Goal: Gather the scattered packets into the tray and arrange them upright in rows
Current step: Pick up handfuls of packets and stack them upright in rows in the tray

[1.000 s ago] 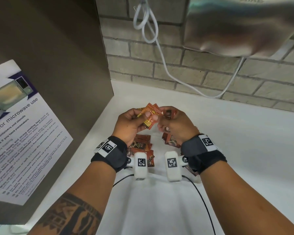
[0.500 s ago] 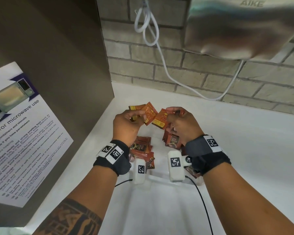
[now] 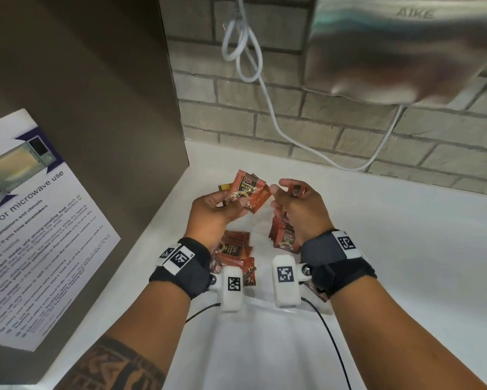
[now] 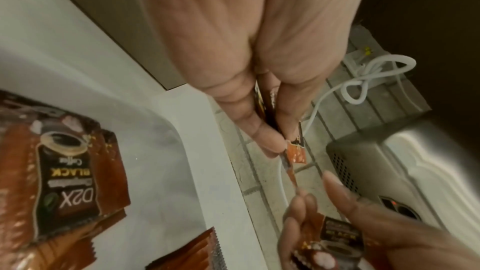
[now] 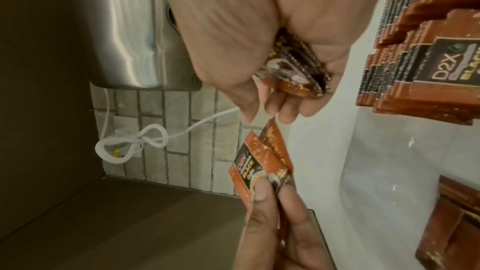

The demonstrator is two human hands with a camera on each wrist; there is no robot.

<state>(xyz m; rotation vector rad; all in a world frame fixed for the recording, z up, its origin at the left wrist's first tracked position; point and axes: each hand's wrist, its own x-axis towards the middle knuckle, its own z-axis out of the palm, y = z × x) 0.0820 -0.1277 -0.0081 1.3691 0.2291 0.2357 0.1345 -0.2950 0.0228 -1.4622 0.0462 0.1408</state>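
Observation:
Both hands hover above a white tray point(image 3: 260, 229) on the counter. My left hand point(image 3: 222, 204) pinches a fan of orange-brown coffee packets point(image 3: 249, 191), thumb on the front one point(image 5: 250, 163). My right hand point(image 3: 293, 204) holds a small stack of the same packets point(image 5: 293, 73) in its curled palm, forefinger and thumb stretched toward the left hand's fan. In the tray, a row of packets point(image 3: 283, 235) stands upright at the right, and a loose pile point(image 3: 235, 251) lies flat at the left.
A brown cabinet side point(image 3: 96, 136) with a microwave notice point(image 3: 34, 226) closes the left. The brick wall point(image 3: 335, 130) carries a steel hand dryer point(image 3: 405, 46) and its white cable point(image 3: 245, 49). White counter point(image 3: 405, 235) stretches to the right.
The hands have drawn slightly apart. The left hand's packets are now fanned with a printed face toward me, and the right hand has pulled back with its own packets.

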